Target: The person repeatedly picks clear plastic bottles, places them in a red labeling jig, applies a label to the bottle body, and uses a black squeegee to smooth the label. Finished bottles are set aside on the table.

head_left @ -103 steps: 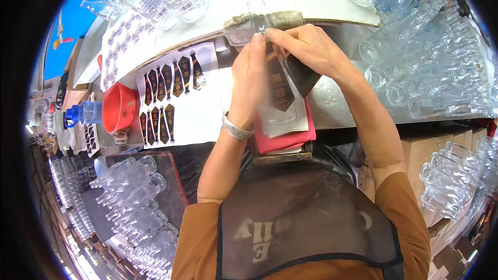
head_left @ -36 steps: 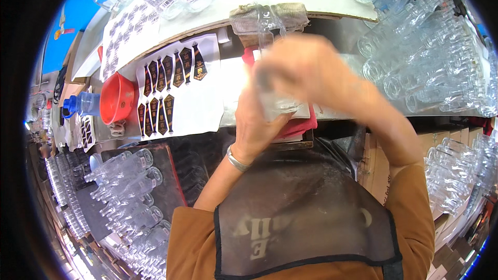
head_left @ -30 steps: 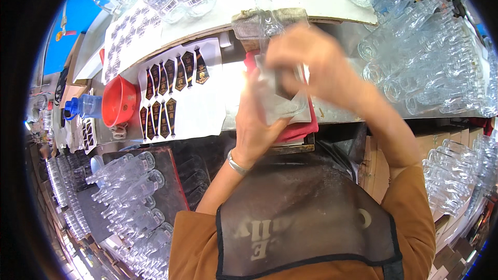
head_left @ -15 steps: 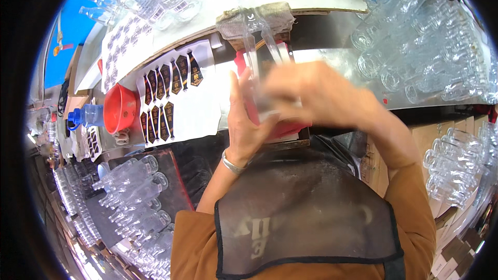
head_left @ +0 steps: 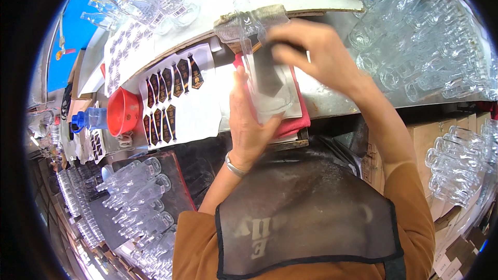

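Note:
A clear glass bottle (head_left: 277,105) lies in front of me, its neck pointing away across a grey rag (head_left: 278,14). On its upper face is a dark, tie-shaped label (head_left: 270,77). White paper and a red cloth (head_left: 299,123) lie under the body. My left hand (head_left: 248,119) grips the bottle's left side, thumb near the base. Above the label's far right side, my right hand (head_left: 320,46) is curled and smeared by motion. A dark thing shows between its fingers, too blurred to name.
To the left lies a white sheet (head_left: 204,110) with several dark tie-shaped labels, beside a red bowl (head_left: 124,111) and a blue-capped bottle (head_left: 96,119). Clear glass bottles (head_left: 410,52) crowd the right; others stand far left (head_left: 155,0) and lower left (head_left: 142,192).
My right hand has moved away from me and up off the bottle's body, uncovering the dark label. My left hand stays at the bottle's side.

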`<state>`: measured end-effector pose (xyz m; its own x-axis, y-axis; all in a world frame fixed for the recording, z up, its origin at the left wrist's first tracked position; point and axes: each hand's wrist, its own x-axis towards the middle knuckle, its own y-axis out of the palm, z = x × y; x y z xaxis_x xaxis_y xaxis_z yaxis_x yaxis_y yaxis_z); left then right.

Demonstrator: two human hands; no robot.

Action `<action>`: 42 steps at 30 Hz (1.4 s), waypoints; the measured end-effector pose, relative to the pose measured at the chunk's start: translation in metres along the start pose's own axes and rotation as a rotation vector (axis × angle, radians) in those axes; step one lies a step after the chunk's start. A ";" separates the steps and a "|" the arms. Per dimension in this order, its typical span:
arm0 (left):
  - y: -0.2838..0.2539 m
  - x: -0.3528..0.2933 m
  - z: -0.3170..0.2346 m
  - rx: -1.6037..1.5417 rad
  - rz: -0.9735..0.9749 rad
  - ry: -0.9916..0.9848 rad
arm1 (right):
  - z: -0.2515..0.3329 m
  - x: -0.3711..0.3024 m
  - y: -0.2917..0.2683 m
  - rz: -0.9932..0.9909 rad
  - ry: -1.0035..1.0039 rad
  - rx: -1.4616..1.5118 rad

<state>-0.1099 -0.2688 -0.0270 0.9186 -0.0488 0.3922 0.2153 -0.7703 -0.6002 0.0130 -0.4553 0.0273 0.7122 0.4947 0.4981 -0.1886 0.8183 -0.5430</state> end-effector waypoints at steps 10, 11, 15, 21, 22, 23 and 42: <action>0.001 -0.005 0.011 0.036 -0.029 0.093 | 0.060 -0.042 0.000 0.249 -0.094 0.188; 0.001 -0.004 0.009 -0.028 -0.033 0.049 | 0.057 -0.045 -0.007 0.169 0.006 0.215; -0.003 0.006 -0.013 -0.512 -0.013 -0.214 | 0.003 -0.059 -0.012 0.137 0.796 0.669; 0.001 0.011 -0.001 -0.555 -0.048 -0.126 | 0.020 -0.073 0.023 0.092 0.560 0.501; -0.006 0.009 0.002 -0.322 0.045 -0.073 | 0.020 -0.074 0.025 0.070 0.511 0.389; -0.008 0.007 0.001 -0.199 0.016 -0.047 | 0.028 -0.072 0.020 0.118 0.519 0.277; -0.229 0.084 0.234 0.941 -0.326 -0.567 | 0.010 -0.086 0.006 0.049 0.609 -0.043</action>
<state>-0.0044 0.0525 -0.0194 0.7395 0.5436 0.3970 0.4135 0.0986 -0.9052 -0.0565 -0.4899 -0.0121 0.9642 0.2653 0.0028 -0.2129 0.7800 -0.5885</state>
